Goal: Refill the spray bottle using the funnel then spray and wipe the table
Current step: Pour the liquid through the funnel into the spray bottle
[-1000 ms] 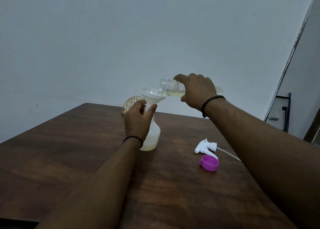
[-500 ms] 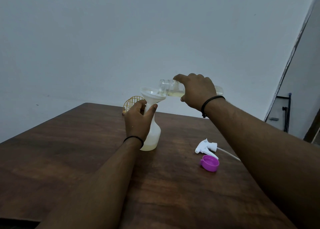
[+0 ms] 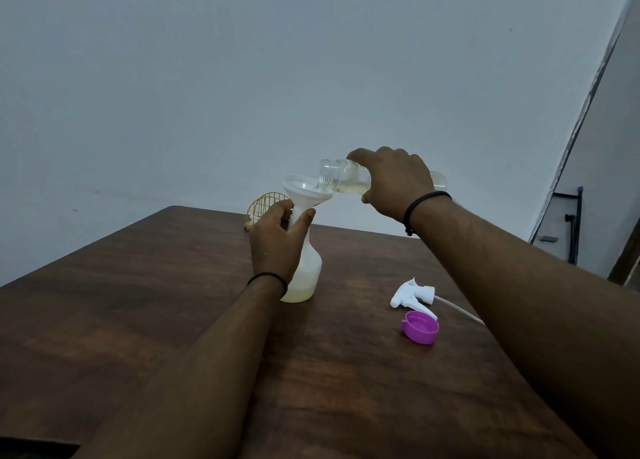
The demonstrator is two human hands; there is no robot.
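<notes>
A translucent white spray bottle (image 3: 307, 268) stands on the dark wooden table (image 3: 138, 302), a little pale yellow liquid at its bottom. A white funnel (image 3: 304, 190) sits in its neck. My left hand (image 3: 277, 240) grips the bottle's neck just under the funnel. My right hand (image 3: 394, 184) holds a clear refill bottle (image 3: 341, 178) tipped on its side, its open mouth over the funnel's rim, pale yellow liquid inside. The white trigger spray head (image 3: 412, 294) with its tube lies on the table to the right.
A purple cap (image 3: 420, 327) lies open side up beside the spray head. A yellow wire object (image 3: 265, 204) stands at the table's far edge behind the bottle. A plain wall rises behind; a dark frame stands at the far right.
</notes>
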